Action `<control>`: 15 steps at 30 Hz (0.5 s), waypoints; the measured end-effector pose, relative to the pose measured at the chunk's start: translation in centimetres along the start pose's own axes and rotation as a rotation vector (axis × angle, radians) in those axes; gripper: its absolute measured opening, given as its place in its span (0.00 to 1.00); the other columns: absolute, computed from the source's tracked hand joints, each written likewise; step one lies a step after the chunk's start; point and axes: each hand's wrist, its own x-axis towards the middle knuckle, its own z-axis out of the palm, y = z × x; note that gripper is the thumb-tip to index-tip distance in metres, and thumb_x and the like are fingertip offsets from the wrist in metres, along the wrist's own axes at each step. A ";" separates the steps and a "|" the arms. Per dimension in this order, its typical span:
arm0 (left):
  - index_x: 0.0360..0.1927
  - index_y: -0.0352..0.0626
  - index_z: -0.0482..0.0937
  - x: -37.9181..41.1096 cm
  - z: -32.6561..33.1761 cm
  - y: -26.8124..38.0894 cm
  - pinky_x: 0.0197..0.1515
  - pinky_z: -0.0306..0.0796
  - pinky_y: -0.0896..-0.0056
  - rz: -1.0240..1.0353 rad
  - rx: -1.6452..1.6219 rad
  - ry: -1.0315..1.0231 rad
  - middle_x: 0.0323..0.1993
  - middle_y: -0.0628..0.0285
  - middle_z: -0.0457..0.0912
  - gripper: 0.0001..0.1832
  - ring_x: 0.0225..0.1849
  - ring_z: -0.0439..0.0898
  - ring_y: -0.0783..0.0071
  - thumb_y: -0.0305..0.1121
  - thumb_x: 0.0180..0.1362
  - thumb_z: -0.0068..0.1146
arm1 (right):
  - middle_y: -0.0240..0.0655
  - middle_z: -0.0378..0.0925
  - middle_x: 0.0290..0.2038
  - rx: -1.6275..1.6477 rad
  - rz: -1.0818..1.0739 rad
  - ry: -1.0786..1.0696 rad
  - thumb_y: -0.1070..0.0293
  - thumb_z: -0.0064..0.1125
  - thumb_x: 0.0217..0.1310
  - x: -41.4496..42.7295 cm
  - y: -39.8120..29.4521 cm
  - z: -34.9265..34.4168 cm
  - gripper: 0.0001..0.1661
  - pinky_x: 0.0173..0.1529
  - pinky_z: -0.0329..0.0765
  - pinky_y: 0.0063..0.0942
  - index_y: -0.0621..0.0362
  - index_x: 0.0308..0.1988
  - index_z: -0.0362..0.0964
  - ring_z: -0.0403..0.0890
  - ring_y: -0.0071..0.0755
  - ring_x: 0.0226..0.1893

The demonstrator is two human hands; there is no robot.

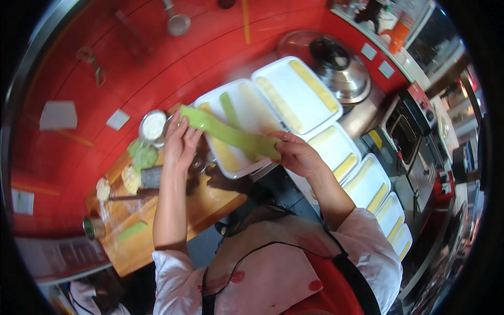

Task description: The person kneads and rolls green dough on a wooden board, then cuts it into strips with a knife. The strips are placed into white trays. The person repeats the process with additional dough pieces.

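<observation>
My left hand (180, 138) and my right hand (296, 152) hold a long flat strip of green dough (230, 134) by its two ends. The strip hangs slantwise above a white tray (235, 173), where a narrower green strip (229, 108) and yellowish strips lie. Behind it stands another white tray (293, 94) with a pale strip (278, 103) and a yellow strip (313, 84). A wooden board (204, 214) on the left bears a short green piece (132, 231), a green dough lump (143, 154) partly under clear plastic, and a pale yellow dough lump (131, 179).
More white trays (361, 185) with yellow strips run in a row at the right. A metal bowl of white powder (154, 125) sits at the board's back, a metal cup (93, 228) at its left end. A large domed lid (342, 75) stands at the back right. Another person's sleeve (84, 297) shows bottom left.
</observation>
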 end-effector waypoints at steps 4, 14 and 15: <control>0.68 0.44 0.69 9.7 9.7 -7.9 0.62 0.79 0.49 -0.144 0.209 -0.095 0.59 0.54 0.80 0.19 0.60 0.82 0.55 0.26 0.75 0.47 | 0.32 0.83 0.53 -0.046 -0.250 0.180 0.75 0.57 0.70 -2.6 -5.4 -8.3 0.20 0.60 0.76 0.38 0.54 0.59 0.76 0.81 0.31 0.54; 0.63 0.47 0.70 29.0 13.8 -24.8 0.47 0.85 0.53 -0.227 0.586 -0.011 0.47 0.62 0.83 0.19 0.42 0.85 0.68 0.23 0.71 0.54 | 0.29 0.81 0.44 0.060 -0.386 0.606 0.76 0.61 0.68 1.4 -8.0 -20.2 0.15 0.50 0.82 0.33 0.55 0.53 0.77 0.82 0.27 0.44; 0.63 0.48 0.70 29.2 14.2 -25.4 0.46 0.85 0.54 -0.232 0.642 0.011 0.46 0.62 0.83 0.19 0.40 0.84 0.69 0.23 0.71 0.54 | 0.29 0.82 0.44 0.016 -0.386 0.645 0.76 0.61 0.67 1.5 -8.1 -20.4 0.15 0.50 0.82 0.31 0.56 0.53 0.77 0.82 0.27 0.43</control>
